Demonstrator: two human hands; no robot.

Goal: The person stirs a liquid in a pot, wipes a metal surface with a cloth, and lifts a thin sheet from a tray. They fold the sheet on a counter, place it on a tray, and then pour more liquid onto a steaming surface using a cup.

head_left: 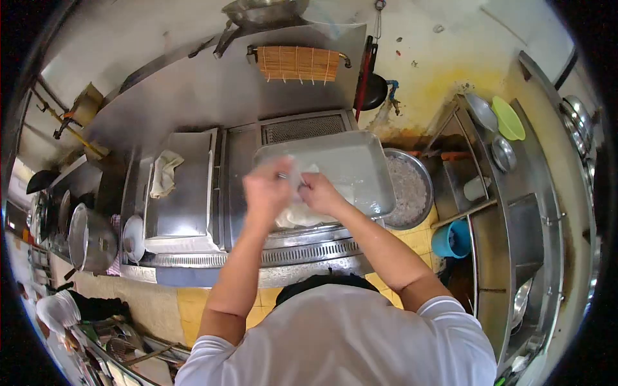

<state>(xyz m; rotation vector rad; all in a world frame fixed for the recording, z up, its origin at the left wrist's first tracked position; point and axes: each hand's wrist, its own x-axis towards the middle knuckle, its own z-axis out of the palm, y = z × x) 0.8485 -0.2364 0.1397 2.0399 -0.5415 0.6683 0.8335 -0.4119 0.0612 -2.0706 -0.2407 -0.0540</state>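
Observation:
My left hand [267, 186] is over the left edge of a large metal tray [360, 154], blurred by motion, with its fingers folded near a small dark object I cannot make out. Just right of it, my right hand [320, 195] has its fingers pressed together around something too small to name. A blurred whitish shape shows between the two hands. Under them a pale cloth [299, 217] lies along the front of the tray, which has a wet-looking surface.
A folded cloth [166, 174] lies on the steel counter at left. A large bowl [409, 190] of pale contents stands right of the tray, with a blue bucket [451, 239] lower down. Metal shelving is at right; a large pot [93, 238] and a person [59, 312] are at left.

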